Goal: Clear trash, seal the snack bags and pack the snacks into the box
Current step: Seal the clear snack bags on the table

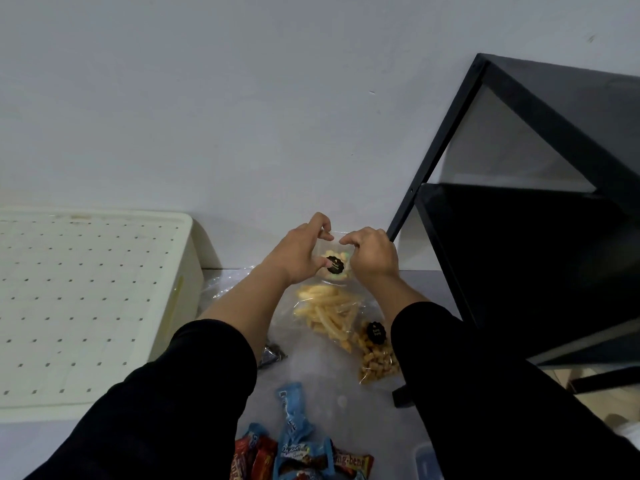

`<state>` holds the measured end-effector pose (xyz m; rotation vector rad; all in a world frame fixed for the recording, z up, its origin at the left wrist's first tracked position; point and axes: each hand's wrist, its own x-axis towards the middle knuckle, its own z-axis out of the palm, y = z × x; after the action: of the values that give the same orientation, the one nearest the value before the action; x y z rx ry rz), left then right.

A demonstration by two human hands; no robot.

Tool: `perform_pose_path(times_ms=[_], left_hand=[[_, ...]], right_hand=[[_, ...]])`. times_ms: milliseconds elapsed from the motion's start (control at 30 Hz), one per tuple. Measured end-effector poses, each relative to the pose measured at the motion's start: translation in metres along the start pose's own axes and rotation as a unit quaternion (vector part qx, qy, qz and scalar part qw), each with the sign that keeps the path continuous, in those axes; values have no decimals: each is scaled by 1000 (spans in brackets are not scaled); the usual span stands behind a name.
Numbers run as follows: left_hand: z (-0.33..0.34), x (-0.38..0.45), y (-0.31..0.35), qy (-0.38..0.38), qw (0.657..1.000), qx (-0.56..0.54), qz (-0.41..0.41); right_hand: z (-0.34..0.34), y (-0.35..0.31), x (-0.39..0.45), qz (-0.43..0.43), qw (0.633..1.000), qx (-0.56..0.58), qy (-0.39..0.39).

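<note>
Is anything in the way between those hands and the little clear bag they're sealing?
Nothing visible. The left hand and right hand already pinch the small clear plastic snack bag with a round black sticker by its top edge, raised above the other snacks.

A plain room in a home, by the look of it: a bare white wall [242,98], a black metal shelf rack [519,220] right of the fingers, a cream plastic storage box [104,306] to their left, and snack packets [325,317] strewn below them.
</note>
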<state>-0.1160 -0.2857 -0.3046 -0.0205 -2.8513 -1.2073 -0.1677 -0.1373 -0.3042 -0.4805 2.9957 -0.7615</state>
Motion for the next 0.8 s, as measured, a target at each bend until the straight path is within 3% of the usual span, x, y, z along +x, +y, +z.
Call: perform_pose_path(times_ms=[133, 267, 567, 800], left_hand=[[11, 7, -7, -23, 1000, 13, -11], [19, 13, -13, -36, 998, 35, -29], [24, 11, -7, 8, 996, 92, -9], [30, -14, -18, 77, 988, 131, -38]], right_hand=[[9, 6, 0, 14, 1000, -1, -15], [20, 12, -3, 10, 1000, 2, 17], [21, 16, -5, 16, 999, -12, 34], [23, 8, -28, -31, 993, -8, 116]])
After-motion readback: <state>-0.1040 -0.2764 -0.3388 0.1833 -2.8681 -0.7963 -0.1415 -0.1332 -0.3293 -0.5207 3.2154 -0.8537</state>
